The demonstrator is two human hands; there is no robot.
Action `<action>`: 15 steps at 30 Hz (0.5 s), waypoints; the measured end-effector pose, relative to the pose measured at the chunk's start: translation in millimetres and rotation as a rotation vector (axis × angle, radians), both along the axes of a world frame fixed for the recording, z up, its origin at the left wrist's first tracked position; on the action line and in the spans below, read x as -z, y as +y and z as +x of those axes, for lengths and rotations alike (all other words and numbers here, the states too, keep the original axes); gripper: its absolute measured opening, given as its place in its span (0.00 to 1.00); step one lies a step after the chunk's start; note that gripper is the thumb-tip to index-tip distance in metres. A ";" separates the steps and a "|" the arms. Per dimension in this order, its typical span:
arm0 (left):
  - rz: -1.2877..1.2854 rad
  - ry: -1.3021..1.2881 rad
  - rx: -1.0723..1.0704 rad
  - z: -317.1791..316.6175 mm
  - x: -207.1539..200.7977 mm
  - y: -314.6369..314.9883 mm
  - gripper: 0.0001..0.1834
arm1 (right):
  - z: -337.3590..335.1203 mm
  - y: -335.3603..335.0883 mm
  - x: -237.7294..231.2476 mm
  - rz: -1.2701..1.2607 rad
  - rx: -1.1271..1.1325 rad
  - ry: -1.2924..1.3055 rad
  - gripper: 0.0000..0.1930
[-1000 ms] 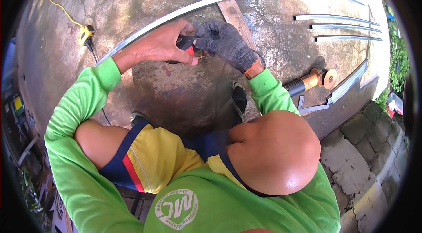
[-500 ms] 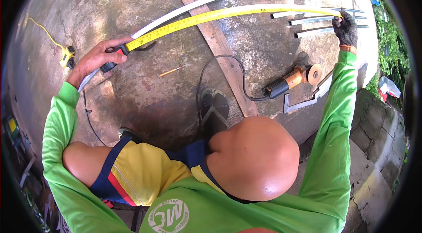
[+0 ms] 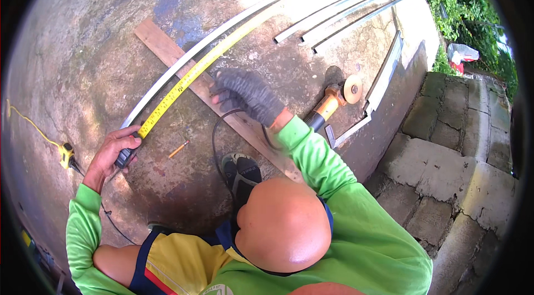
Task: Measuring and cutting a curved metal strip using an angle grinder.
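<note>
My bare left hand is closed around the dark case of a tape measure at the left. Its yellow blade is pulled far out and runs up to the right, beside a long pale metal bar; its far end is lost in glare. My right hand, in a dark grey knit glove, hovers over the wooden plank, just right of the blade and apart from it. Its fingers are loosely bent, with nothing visible in them. A pencil lies on the concrete nearer me.
An orange angle grinder with its cord lies right of my glove. Beyond it are several cut metal bars and a metal square. A yellow-and-black socket sits at far left. Cracked concrete blocks rise at right.
My right hand has let go of the tape's far end and come back left to above the plank. My left hand still holds the tape measure. The view has turned rightward.
</note>
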State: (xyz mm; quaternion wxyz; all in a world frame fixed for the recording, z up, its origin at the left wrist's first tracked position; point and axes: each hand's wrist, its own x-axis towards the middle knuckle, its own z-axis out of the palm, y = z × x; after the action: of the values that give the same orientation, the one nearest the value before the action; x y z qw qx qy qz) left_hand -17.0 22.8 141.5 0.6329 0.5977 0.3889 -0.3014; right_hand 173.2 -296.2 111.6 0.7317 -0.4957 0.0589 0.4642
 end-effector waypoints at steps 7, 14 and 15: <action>0.015 -0.033 0.092 41.3 -16.8 -44.7 0.32 | -75.1 71.5 26.5 -0.029 -0.068 -0.122 0.15; -0.016 -0.051 0.159 55.7 -22.5 -63.0 0.34 | -45.1 66.6 28.3 -0.148 0.041 -0.111 0.11; 0.004 -0.069 0.184 57.9 -22.5 -63.9 0.35 | -34.3 66.5 26.7 -0.168 0.072 -0.112 0.10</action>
State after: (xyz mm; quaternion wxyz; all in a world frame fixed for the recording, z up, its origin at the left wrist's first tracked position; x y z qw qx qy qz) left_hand 41.0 -41.0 164.0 0.6146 0.6420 0.3110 -0.3366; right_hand 138.9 -229.7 84.8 0.7058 -0.5781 0.0741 0.4026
